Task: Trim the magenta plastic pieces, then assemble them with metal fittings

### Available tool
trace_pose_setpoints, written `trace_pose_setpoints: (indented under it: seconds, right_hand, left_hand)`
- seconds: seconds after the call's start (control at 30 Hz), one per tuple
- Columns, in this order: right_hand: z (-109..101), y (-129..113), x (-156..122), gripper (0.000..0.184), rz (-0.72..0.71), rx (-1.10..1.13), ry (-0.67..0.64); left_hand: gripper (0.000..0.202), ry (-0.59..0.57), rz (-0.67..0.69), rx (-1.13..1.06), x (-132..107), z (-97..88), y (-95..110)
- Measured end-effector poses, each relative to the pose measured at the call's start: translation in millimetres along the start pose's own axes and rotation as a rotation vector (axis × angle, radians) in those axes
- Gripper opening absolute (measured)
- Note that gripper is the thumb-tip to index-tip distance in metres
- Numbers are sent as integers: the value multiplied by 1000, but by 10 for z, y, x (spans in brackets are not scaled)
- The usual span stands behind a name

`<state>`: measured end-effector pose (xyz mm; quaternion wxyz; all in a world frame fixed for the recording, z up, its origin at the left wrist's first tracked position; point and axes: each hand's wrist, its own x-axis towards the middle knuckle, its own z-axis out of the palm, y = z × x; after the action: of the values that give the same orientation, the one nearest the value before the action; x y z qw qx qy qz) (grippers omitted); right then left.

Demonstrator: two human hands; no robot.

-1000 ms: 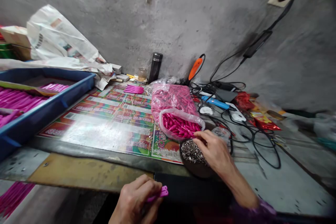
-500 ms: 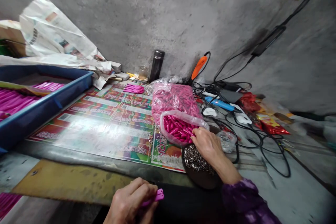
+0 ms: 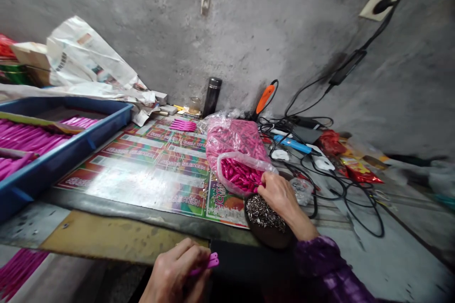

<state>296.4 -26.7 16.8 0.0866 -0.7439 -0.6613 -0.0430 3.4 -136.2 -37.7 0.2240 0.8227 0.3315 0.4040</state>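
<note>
My left hand is closed around a slim pink plastic piece with a small hole at its end, in front of the table's edge. At the mouth of a clear plastic bag full of small pink plastic parts, the fingers of my right hand are pinched together. Whatever lies between those fingertips is too hidden to name. Just beneath the right hand sits a round dark dish heaped with small shiny metal pieces.
A blue tray of long pink pieces stands at left. Further back are a small pink stack, a black flask and crumpled paper. Black cables, a blue tool and an orange-handled tool fill the right.
The view has tilted up slightly and shifted. My right hand stays at the bag's mouth with fingers still pinched, and my left keeps its grip on the pink piece.
</note>
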Motion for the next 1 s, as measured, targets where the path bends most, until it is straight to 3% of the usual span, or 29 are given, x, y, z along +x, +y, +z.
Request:
trace_pose_setpoints:
  seconds: [0.13, 0.27, 0.37, 0.5, 0.67, 0.83, 1.0]
  right_hand:
    - [-56, 34, -186, 21, -49, 214, 105]
    - [-139, 22, -562, 26, -85, 449, 126]
    - [-197, -41, -910, 24, -72, 709, 33]
    - [-212, -183, -1321, 25, 61, 1207, -116]
    - [-76, -338, -1696, 22, 154, 1550, -166]
    - [33, -418, -1922, 11, 160, 1676, -227]
    - [94, -441, -2044, 5, 47, 1634, -246]
  left_hand:
    - [11, 28, -9, -27, 0, -19, 51]
    - [11, 14, -45, -45, 1, -26, 116]
    - [10, 4, -67, -59, -7, -22, 170]
    - [10, 8, -111, -101, -14, -6, 267]
    - [10, -45, -196, -175, -40, 13, 399]
    - [10, -97, -249, -248, -116, 50, 475]
    - [9, -109, -247, -276, -172, 80, 511]
